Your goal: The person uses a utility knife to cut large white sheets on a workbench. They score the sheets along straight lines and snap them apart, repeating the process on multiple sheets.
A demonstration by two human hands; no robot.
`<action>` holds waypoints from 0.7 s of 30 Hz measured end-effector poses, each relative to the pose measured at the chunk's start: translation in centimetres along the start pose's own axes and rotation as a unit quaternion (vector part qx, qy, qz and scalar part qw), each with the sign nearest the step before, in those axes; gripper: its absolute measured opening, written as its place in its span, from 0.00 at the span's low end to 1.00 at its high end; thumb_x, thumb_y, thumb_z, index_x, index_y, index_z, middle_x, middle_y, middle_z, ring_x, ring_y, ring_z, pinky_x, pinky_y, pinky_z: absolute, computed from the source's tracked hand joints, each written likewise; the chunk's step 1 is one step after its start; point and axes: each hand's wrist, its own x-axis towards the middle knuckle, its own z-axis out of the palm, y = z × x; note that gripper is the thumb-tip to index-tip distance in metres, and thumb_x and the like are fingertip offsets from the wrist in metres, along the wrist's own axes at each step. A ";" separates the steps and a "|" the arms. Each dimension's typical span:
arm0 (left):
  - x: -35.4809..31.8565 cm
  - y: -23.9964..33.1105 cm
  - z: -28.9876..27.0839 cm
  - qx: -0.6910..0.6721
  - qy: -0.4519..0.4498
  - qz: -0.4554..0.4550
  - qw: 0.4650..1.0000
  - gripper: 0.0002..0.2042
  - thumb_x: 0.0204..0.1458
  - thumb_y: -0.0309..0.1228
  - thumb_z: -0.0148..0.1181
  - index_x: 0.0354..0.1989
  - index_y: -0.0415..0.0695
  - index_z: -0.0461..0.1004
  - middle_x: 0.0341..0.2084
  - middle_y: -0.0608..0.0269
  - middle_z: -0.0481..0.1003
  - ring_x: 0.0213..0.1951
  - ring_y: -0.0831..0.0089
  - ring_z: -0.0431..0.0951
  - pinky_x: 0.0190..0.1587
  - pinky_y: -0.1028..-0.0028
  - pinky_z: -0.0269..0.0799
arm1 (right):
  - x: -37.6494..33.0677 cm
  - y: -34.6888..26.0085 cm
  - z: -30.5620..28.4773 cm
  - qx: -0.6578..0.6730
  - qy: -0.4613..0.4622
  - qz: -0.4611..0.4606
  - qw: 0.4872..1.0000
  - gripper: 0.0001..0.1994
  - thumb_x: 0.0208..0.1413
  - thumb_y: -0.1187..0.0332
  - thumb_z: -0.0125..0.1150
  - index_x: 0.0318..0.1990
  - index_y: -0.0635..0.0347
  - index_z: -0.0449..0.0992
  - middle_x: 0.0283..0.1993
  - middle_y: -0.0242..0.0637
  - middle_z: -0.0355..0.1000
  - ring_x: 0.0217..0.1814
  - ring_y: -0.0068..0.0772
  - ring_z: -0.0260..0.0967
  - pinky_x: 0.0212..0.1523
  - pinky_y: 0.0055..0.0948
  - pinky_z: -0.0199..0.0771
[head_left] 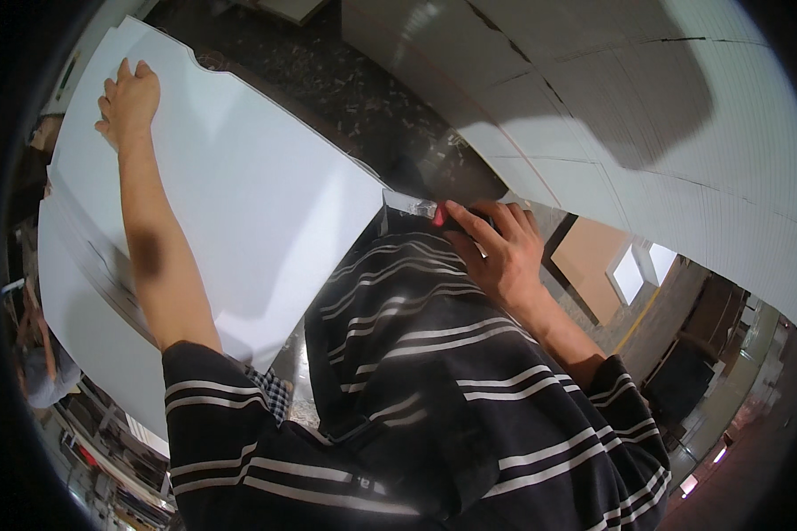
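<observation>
My left arm stretches out across a large white panel (266,150). On its far left part rests my left hand (133,102), its fingers apart and slightly bent, holding nothing. My right hand (506,252) is closed around a scraper-like tool with a flat metallic blade (407,204) and a red part (440,213) by the fingers. The blade lies at the panel's near right corner; whether it touches the edge I cannot tell. My palm and fingers hide the rest of the tool.
More white panels (88,310) lie under and beside the first at left. A tall stack of white sheets (682,115) fills the upper right. Scraps litter the dark floor (328,84) between. A brown board (589,265) stands at right. Another person (49,372) is at the far left.
</observation>
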 end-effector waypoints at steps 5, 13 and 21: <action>-2.3 1.8 -0.2 0.018 -0.009 0.023 1.000 0.31 0.68 0.53 0.34 0.79 0.62 0.52 0.79 0.53 0.49 0.79 0.48 0.45 0.75 0.36 0.36 | 0.5 0.5 -0.1 -0.018 -0.005 -0.011 1.000 0.25 0.47 0.69 0.77 0.56 0.45 0.83 0.44 0.34 0.77 0.41 0.40 0.73 0.42 0.39 0.72; -4.1 3.4 -0.8 0.044 -0.001 0.053 0.998 0.30 0.70 0.51 0.31 0.80 0.61 0.50 0.78 0.52 0.48 0.79 0.49 0.43 0.74 0.35 0.37 | 1.7 0.6 -0.2 -0.022 -0.016 -0.024 0.999 0.25 0.46 0.71 0.75 0.56 0.44 0.83 0.45 0.33 0.77 0.42 0.40 0.73 0.44 0.39 0.71; -5.3 4.5 -1.4 0.031 -0.006 0.069 0.997 0.29 0.70 0.50 0.32 0.79 0.61 0.51 0.78 0.50 0.49 0.79 0.49 0.43 0.73 0.34 0.37 | 3.4 0.5 0.2 -0.017 -0.008 -0.042 0.999 0.25 0.46 0.72 0.75 0.55 0.44 0.83 0.46 0.32 0.77 0.43 0.40 0.73 0.46 0.40 0.71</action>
